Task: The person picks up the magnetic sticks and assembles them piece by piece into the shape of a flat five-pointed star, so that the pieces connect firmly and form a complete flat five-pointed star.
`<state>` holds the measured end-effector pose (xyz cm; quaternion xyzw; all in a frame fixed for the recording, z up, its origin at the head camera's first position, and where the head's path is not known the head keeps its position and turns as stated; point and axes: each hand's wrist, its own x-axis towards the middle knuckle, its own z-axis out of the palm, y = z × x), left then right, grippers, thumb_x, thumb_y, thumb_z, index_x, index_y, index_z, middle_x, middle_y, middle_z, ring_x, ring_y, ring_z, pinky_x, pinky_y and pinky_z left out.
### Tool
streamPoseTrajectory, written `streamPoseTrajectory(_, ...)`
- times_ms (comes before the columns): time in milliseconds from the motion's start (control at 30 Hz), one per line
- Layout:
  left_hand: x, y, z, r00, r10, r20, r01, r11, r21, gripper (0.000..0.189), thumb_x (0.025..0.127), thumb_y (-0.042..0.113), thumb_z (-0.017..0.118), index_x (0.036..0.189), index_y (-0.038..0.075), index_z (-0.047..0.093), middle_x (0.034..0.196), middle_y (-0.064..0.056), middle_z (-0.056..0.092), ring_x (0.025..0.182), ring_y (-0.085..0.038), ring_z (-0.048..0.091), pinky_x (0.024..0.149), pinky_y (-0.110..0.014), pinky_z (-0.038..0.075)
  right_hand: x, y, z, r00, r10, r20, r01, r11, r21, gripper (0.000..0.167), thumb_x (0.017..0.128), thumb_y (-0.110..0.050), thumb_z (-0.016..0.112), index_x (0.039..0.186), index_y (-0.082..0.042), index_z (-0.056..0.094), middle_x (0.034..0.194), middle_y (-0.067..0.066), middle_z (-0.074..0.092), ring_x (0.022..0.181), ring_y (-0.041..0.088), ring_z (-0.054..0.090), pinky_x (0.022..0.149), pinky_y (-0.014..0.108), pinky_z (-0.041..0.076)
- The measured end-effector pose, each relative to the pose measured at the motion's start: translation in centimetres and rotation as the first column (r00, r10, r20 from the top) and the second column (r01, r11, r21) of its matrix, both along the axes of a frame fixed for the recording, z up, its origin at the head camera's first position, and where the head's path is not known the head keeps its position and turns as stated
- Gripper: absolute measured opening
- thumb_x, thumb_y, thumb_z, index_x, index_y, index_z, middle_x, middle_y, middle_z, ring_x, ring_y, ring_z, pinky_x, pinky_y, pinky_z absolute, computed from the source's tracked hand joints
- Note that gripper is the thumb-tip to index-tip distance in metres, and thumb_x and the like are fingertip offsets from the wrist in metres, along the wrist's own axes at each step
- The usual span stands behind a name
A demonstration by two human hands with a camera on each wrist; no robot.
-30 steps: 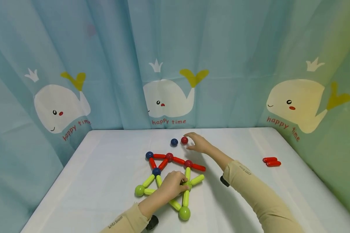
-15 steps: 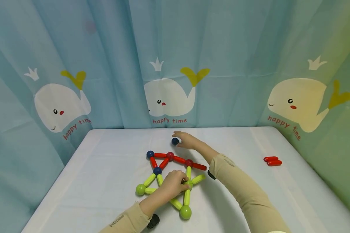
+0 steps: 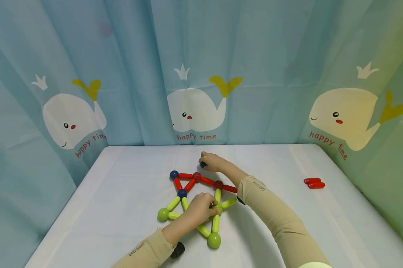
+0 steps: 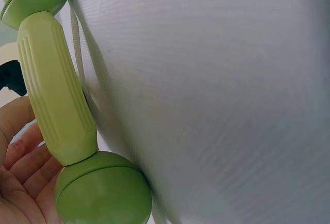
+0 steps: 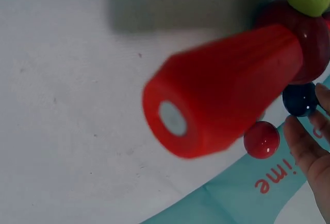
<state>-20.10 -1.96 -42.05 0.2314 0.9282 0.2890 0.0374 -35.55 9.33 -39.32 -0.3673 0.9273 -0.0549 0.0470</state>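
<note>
My left hand [image 3: 198,212] grips a green ball [image 3: 218,209] of a flat frame made of magnetic building rods and balls. In the left wrist view, a light-green rod [image 4: 56,87] between two green balls crosses in front of the fingers. At the far side of the table, my right hand [image 3: 212,162] pinches a dark-blue ball [image 3: 203,164], mostly covered by the fingers. The right wrist view shows this blue ball [image 5: 299,99] at the fingertips, with a loose red ball [image 5: 262,139] beside it; the hand hides that red ball from the head view.
Red rods [image 3: 185,176] and blue balls [image 3: 182,193] form the frame's far part. One red rod [image 5: 221,92] sticks out with a bare metal end. Two loose red rods [image 3: 314,182] lie at the right of the white table [image 3: 127,175]. A whale-print curtain [image 3: 268,74] hangs behind.
My right hand has moved left from beside the red ball to the blue ball, and its fingers have closed round it. The left hand has stayed on the green ball.
</note>
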Motion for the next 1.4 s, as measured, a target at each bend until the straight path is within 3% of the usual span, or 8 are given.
streamPoseTrajectory(267, 0.1, 0.1, 0.3, 1.0, 0.015, 0.021, -0.015, 1.0, -0.004, 0.018, 0.078, 0.016, 0.076, 0.092, 0.004, 0.073, 0.075, 0.0, 0.067, 0.064, -0.005, 0.051, 0.06, -0.017, 0.043, 0.6, -0.2, -0.4, 0.995, -0.078, 0.056, 0.073, 0.994, 0.08, 0.027, 0.086, -0.002, 0.066, 0.112, -0.002, 0.063, 0.11, 0.014, 0.062, 0.101, 0.024, 0.06, 0.094, 0.037, 0.049)
streamPoseTrajectory(700, -0.2, 0.1, 0.3, 1.0, 0.02, 0.002, -0.02, 0.999, -0.037, 0.02, 0.078, 0.018, 0.076, 0.094, 0.005, 0.074, 0.081, -0.002, 0.071, 0.068, -0.006, 0.058, 0.063, -0.018, 0.046, 3.1, 1.7, 0.8, 0.997, -0.061, 0.054, 0.068, 0.988, -0.137, 0.031, 0.085, -0.003, 0.066, 0.116, 0.003, 0.062, 0.112, 0.016, 0.063, 0.104, 0.028, 0.06, 0.092, 0.038, 0.05)
streamPoseTrajectory(1167, 0.1, 0.5, 0.3, 1.0, 0.014, 0.014, -0.013, 0.999, -0.05, 0.022, 0.08, 0.019, 0.075, 0.096, 0.005, 0.073, 0.082, -0.002, 0.07, 0.068, -0.006, 0.056, 0.063, -0.017, 0.045, 4.9, 3.4, 0.9, 0.999, -0.045, 0.03, 0.051, 0.972, -0.23, 0.031, 0.086, -0.001, 0.064, 0.117, 0.006, 0.06, 0.116, 0.019, 0.063, 0.108, 0.03, 0.06, 0.092, 0.039, 0.05)
streamPoseTrajectory(1400, 0.1, 0.4, 0.3, 1.0, 0.022, 0.008, -0.022, 0.997, -0.07, 0.021, 0.08, 0.021, 0.075, 0.095, 0.006, 0.073, 0.084, -0.002, 0.071, 0.073, -0.01, 0.061, 0.066, -0.02, 0.048, 5.7, 4.5, 1.1, 0.999, -0.049, 0.016, 0.051, 0.95, -0.308, 0.032, 0.085, -0.001, 0.066, 0.116, 0.006, 0.06, 0.115, 0.019, 0.064, 0.105, 0.03, 0.062, 0.089, 0.038, 0.052)
